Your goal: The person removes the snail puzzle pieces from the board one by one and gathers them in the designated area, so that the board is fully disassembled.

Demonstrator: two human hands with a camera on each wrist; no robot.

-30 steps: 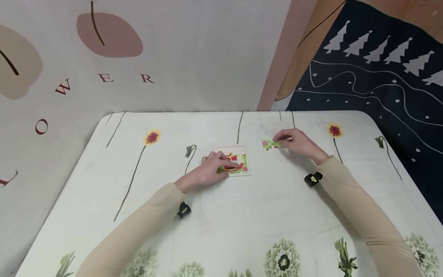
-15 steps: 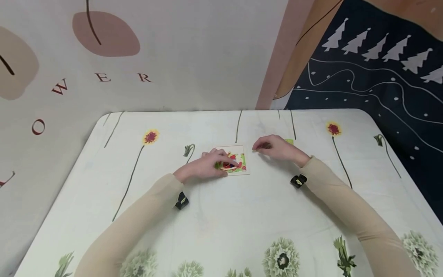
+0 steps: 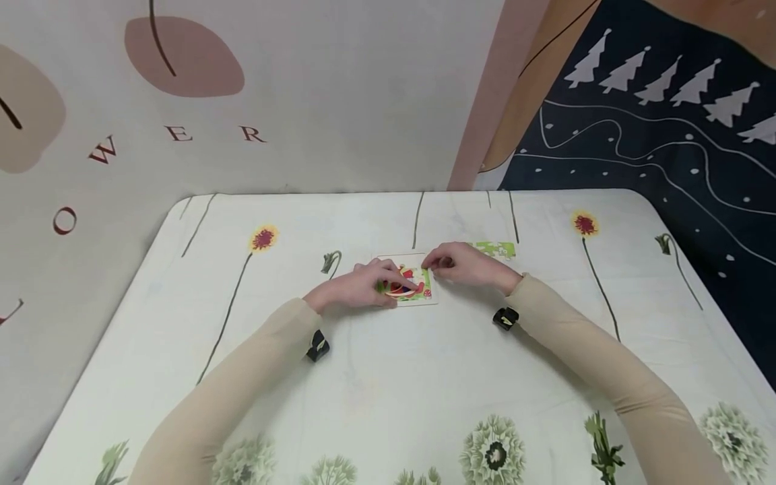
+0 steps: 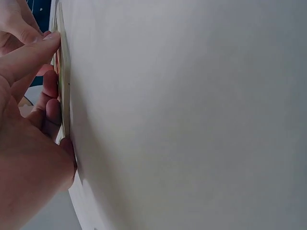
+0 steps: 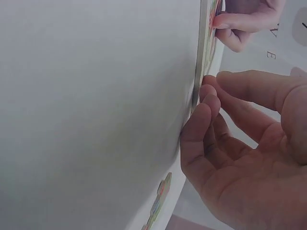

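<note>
A square puzzle board (image 3: 432, 300) with a pale frame and a bright red, green and yellow picture lies on the table. My left hand (image 3: 360, 286) holds its left side, thumb at the near edge, the index finger laid across the picture. In the left wrist view, the left hand's other fingers (image 4: 53, 112) curl at the board's edge. My right hand (image 3: 467, 264) is at the upper right edge with bent fingertips close together, pinching what seems a small puzzle piece, almost wholly hidden. Loose green puzzle pieces (image 3: 497, 249) lie just beyond the right hand.
A white flower-printed cloth (image 3: 412, 377) covers the table. Behind it hangs a pale printed curtain (image 3: 339, 101), with a dark tree-patterned cloth (image 3: 642, 141) at the right. A black wrist camera (image 3: 505, 318) hangs below the right sleeve.
My right hand has moved left from the loose pieces to the board's right edge, uncovering the green pieces. My left hand has stayed on the board, its index finger still across the picture.
</note>
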